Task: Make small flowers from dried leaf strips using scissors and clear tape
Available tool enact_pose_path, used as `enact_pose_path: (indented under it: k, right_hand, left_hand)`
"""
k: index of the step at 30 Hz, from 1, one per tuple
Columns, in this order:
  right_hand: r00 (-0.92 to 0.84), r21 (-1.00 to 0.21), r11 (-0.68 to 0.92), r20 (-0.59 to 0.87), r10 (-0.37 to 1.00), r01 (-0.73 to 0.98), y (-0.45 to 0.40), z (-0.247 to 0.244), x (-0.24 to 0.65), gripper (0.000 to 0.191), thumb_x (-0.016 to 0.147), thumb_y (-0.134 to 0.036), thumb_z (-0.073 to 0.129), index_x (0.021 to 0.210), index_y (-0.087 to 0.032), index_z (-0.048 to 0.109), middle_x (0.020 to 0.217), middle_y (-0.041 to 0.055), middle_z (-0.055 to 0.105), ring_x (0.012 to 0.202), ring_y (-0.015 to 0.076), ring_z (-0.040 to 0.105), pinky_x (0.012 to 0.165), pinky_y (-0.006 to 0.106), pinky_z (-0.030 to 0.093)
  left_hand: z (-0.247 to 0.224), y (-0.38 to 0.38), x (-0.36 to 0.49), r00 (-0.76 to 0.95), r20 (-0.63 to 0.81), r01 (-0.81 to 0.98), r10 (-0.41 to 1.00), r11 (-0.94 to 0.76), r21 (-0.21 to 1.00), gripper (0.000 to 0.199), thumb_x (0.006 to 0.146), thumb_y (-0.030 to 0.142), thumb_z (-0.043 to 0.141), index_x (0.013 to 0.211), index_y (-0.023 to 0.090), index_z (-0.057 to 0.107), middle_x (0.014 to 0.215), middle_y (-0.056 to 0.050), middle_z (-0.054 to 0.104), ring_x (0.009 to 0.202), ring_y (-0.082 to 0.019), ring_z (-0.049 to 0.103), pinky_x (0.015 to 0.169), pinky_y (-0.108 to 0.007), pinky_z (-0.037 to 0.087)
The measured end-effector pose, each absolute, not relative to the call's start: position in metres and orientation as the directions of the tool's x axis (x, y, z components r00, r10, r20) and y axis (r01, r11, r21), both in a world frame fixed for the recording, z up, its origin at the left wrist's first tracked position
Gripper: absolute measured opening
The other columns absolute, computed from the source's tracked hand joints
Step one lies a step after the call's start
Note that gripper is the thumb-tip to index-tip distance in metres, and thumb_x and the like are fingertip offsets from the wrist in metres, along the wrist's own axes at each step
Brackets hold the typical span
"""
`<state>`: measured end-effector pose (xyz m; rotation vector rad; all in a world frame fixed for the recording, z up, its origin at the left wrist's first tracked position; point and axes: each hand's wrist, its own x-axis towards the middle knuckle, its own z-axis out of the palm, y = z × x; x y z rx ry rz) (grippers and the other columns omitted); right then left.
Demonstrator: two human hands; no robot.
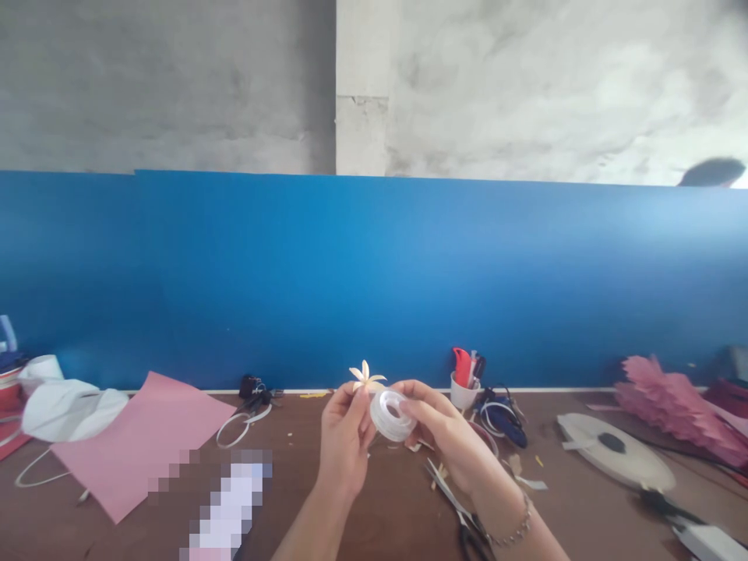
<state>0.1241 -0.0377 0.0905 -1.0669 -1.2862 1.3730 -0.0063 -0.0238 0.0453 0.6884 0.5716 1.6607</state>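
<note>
Pinched between the thumb and fingers of my left hand [344, 436] is a small cream flower [365, 379] with narrow, spread petals. My right hand [441, 425] grips a roll of clear tape [393, 417] by its ring. Both are raised above the brown table, the roll right beside the flower; whether a strip of tape touches the flower's base, I cannot tell. Below my right wrist lies a pair of scissors [456, 499] with dark handles, partly hidden by the forearm.
Pink paper [140, 444] and a white roll of material [75, 409] lie at left. A white cup [464, 391] holding a red-handled tool stands by the blue partition [374, 273]. On the right are an oval pale object [619, 452] and pink ruffled paper [678, 405]. Scraps litter the table [315, 467].
</note>
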Motion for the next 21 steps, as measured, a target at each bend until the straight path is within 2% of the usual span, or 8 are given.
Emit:
enact_pose_path:
  k: [4, 10, 14, 16, 21]
  right_hand:
    - [-0.189, -0.997, -0.005, 0.010, 0.982, -0.078, -0.039, 0.095, 0.127, 0.026, 0.072, -0.040, 0.067, 0.087, -0.020, 0.063, 0.068, -0.0020, 0.062, 0.054, 0.0107, 0.049, 0.055, 0.023, 0.040]
    - [-0.243, -0.988, 0.019, 0.057, 0.968, -0.154, -0.039, 0.089, 0.129, 0.028, 0.072, -0.041, 0.069, 0.090, -0.020, 0.062, 0.072, -0.0009, 0.063, 0.059, 0.0118, 0.052, 0.055, 0.022, 0.040]
    - [-0.307, -0.965, 0.055, 0.135, 0.942, -0.256, -0.045, 0.084, 0.130, 0.030, 0.073, -0.041, 0.072, 0.093, -0.022, 0.060, 0.081, 0.0006, 0.064, 0.065, 0.0128, 0.055, 0.059, 0.023, 0.043]
    - [-0.331, -0.955, 0.088, 0.184, 0.926, -0.284, -0.047, 0.084, 0.131, 0.029, 0.075, -0.042, 0.071, 0.092, -0.021, 0.060, 0.081, 0.0010, 0.063, 0.066, 0.0128, 0.055, 0.059, 0.023, 0.043]
    - [-0.340, -0.963, 0.156, 0.225, 0.913, -0.221, -0.049, 0.079, 0.138, 0.028, 0.078, -0.041, 0.069, 0.093, -0.019, 0.060, 0.080, 0.0024, 0.063, 0.066, 0.0134, 0.055, 0.058, 0.025, 0.043]
  left_hand:
    - [0.045, -0.025, -0.006, -0.166, 0.189, -0.652, 0.968, -0.252, 0.715, 0.035, 0.066, 0.041, 0.078, 0.067, 0.018, 0.052, 0.050, 0.009, 0.036, 0.043, -0.003, 0.029, 0.042, -0.016, 0.025]
    - [0.041, -0.031, -0.004, -0.243, 0.324, -0.538, 0.915, -0.404, 0.740, 0.033, 0.074, 0.042, 0.071, 0.062, 0.018, 0.052, 0.058, 0.006, 0.036, 0.047, -0.006, 0.028, 0.043, -0.019, 0.024]
    - [0.042, -0.036, -0.008, -0.304, 0.499, -0.354, 0.812, -0.582, 0.732, 0.031, 0.081, 0.037, 0.064, 0.058, 0.018, 0.054, 0.066, 0.002, 0.043, 0.062, -0.012, 0.039, 0.058, -0.024, 0.035]
    - [0.044, -0.039, -0.011, -0.311, 0.586, -0.245, 0.748, -0.659, 0.711, 0.029, 0.084, 0.034, 0.061, 0.058, 0.019, 0.057, 0.069, 0.000, 0.046, 0.068, -0.015, 0.042, 0.064, -0.027, 0.036]
    - [0.046, -0.044, -0.014, -0.302, 0.700, -0.134, 0.648, -0.755, 0.641, 0.014, 0.080, 0.027, 0.065, 0.067, 0.023, 0.067, 0.068, -0.002, 0.054, 0.068, -0.018, 0.048, 0.065, -0.029, 0.038]
